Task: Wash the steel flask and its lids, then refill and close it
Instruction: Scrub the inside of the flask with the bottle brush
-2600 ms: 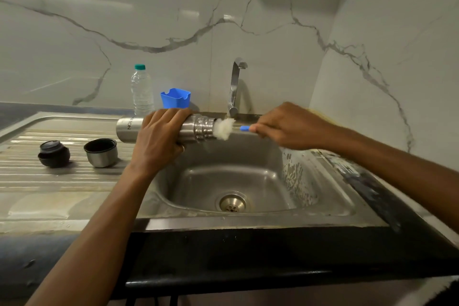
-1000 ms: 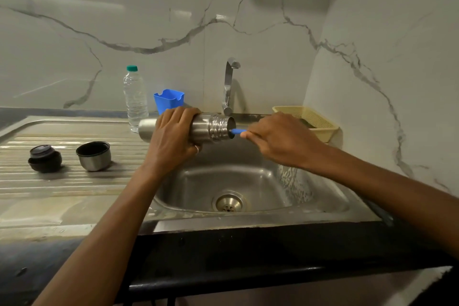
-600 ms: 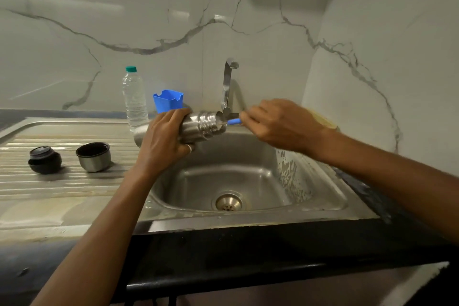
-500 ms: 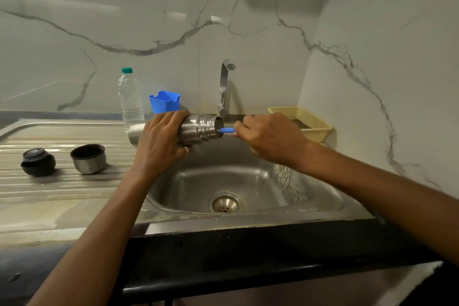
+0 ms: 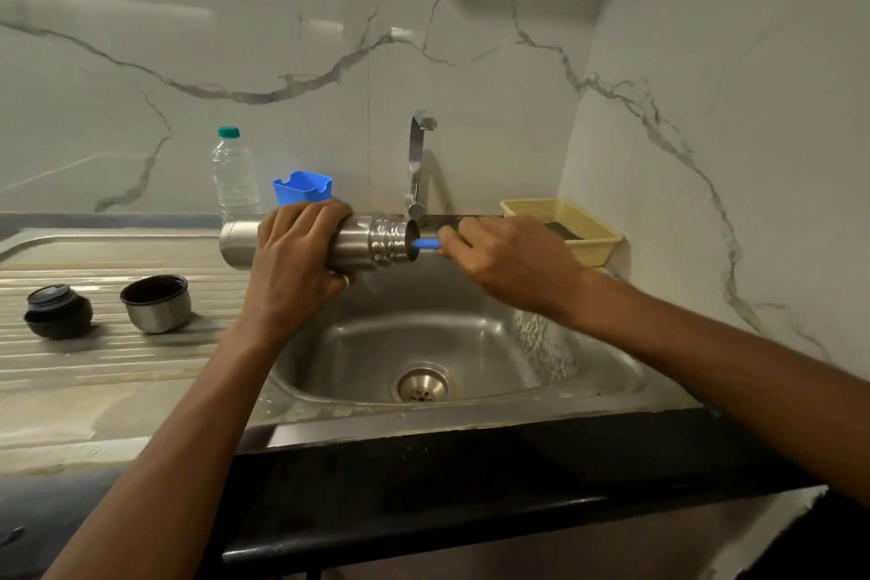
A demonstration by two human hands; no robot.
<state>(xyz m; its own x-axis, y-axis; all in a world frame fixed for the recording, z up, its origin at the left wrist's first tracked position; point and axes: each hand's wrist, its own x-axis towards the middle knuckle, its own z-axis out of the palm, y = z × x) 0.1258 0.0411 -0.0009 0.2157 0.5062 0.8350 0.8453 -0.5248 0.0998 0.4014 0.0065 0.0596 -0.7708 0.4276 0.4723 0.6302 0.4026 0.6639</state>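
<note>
The left hand point(image 5: 294, 268) wraps around the cylindrical steel flask point(image 5: 372, 243), holding it level above the steel sink basin point(image 5: 471, 339). The right hand point(image 5: 508, 264) pinches a blue brush handle point(image 5: 426, 243) that runs into the flask's open mouth. On the ribbed steel tabletop point(image 5: 117, 363) to the left stand a round black inner lid point(image 5: 56, 311) and a steel cup lid point(image 5: 157, 302), near each other.

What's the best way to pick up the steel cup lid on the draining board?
I'd come from above and pinch the rim of the steel cup lid: it stands mouth up, so a finger fits inside, thumb outside.
</note>
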